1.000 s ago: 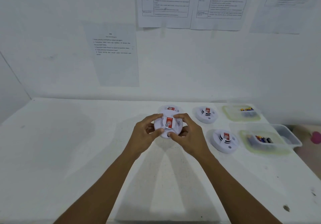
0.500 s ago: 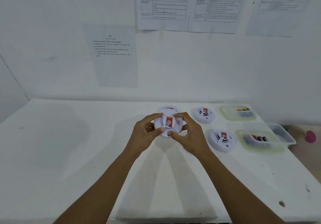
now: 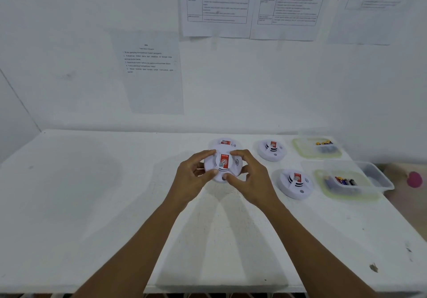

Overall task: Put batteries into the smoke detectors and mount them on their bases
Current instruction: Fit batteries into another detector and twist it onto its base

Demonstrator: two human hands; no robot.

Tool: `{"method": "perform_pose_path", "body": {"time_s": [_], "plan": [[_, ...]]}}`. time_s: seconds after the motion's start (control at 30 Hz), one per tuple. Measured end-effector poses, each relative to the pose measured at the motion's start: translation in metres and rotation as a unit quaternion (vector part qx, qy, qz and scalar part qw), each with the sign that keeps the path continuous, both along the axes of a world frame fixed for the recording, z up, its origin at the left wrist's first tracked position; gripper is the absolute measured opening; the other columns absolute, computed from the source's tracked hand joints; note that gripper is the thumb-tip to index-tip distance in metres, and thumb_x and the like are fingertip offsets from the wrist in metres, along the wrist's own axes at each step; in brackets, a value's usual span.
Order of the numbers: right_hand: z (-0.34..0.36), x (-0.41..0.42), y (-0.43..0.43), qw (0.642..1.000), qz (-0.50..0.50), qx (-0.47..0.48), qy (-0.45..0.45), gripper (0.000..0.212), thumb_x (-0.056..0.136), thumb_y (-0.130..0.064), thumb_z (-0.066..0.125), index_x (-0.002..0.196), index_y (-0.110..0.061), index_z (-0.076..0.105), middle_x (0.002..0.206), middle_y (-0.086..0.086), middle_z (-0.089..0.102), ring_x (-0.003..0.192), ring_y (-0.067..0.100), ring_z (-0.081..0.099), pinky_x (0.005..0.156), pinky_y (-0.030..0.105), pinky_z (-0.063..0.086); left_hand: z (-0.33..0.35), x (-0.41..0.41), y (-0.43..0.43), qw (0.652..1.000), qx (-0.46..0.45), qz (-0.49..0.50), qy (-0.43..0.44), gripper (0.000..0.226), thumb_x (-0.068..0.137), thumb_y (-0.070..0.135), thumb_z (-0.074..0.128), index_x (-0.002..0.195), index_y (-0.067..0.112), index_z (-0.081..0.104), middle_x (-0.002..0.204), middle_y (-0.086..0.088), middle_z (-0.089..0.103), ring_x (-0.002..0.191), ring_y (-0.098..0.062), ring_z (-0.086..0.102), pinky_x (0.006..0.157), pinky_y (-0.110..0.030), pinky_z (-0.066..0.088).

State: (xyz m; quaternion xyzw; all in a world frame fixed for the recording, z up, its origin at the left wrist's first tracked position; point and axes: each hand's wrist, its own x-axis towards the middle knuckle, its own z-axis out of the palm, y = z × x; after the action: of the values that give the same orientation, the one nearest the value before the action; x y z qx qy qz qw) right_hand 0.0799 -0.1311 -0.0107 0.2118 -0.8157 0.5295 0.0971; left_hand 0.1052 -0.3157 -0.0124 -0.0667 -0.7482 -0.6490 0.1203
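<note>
A round white smoke detector (image 3: 223,165) with a red label is held just above the white table (image 3: 92,205), face up. My left hand (image 3: 193,177) grips its left rim and my right hand (image 3: 250,177) grips its right rim. Right behind it a second detector (image 3: 225,142) lies on the table, partly hidden. Two more detectors lie to the right, one at the back (image 3: 271,149) and one nearer (image 3: 295,183). Batteries (image 3: 345,181) lie in a clear tub (image 3: 374,177), and more batteries (image 3: 324,143) in a far tub (image 3: 307,149).
The white wall rises just behind the table, with printed sheets (image 3: 152,71) taped to it. The table's right edge runs past the tubs, and a pink object (image 3: 414,179) sits beyond it on the floor. The front edge is close to my body.
Both hands keep the same grip on the detector. The camera has turned slightly, so everything sits a little further left in view.
</note>
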Motion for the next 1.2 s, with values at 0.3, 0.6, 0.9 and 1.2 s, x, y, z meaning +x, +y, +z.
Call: {"method": "perform_pose_path", "body": {"time_s": [0.3,0.6,0.9,1.2], "plan": [[-0.008,0.001,0.003,0.998,0.016,-0.041,-0.041,0.044,0.085,-0.017,0.074,0.125,-0.023,0.057,0.119,-0.009,0.063,0.094,0.016,0.069,0.073,0.030,0.061,-0.003,0.004,0.000,1.000,0.002,-0.003,-0.008,0.045,0.084,0.011,0.074,0.122,0.033,0.062,0.126,0.004,0.066,0.109,-0.014,0.066,0.089,-0.033,0.057],[-0.010,0.000,0.004,0.997,0.016,-0.055,-0.047,0.039,0.088,-0.017,0.070,0.125,-0.022,0.059,0.119,-0.011,0.065,0.095,0.012,0.068,0.077,0.033,0.061,-0.005,0.006,0.001,1.000,0.008,-0.001,-0.010,0.045,0.084,0.010,0.074,0.122,0.031,0.062,0.125,0.003,0.066,0.109,-0.016,0.066,0.087,-0.028,0.057],[-0.009,-0.003,0.010,0.995,0.035,-0.070,-0.057,0.034,0.090,-0.013,0.067,0.123,-0.020,0.062,0.119,-0.008,0.066,0.096,0.015,0.068,0.074,0.021,0.053,-0.005,0.006,0.004,0.999,0.032,-0.007,-0.023,0.043,0.087,0.006,0.070,0.120,0.032,0.063,0.125,0.008,0.066,0.109,-0.015,0.066,0.089,-0.030,0.057],[-0.011,-0.009,0.013,0.996,0.040,-0.066,-0.054,0.035,0.090,-0.016,0.068,0.123,-0.021,0.061,0.120,-0.008,0.065,0.101,0.014,0.067,0.080,0.029,0.059,-0.005,0.002,0.006,0.999,0.031,-0.003,-0.026,0.041,0.088,0.007,0.069,0.124,0.026,0.064,0.127,0.007,0.065,0.109,-0.015,0.066,0.092,-0.035,0.056]]}}
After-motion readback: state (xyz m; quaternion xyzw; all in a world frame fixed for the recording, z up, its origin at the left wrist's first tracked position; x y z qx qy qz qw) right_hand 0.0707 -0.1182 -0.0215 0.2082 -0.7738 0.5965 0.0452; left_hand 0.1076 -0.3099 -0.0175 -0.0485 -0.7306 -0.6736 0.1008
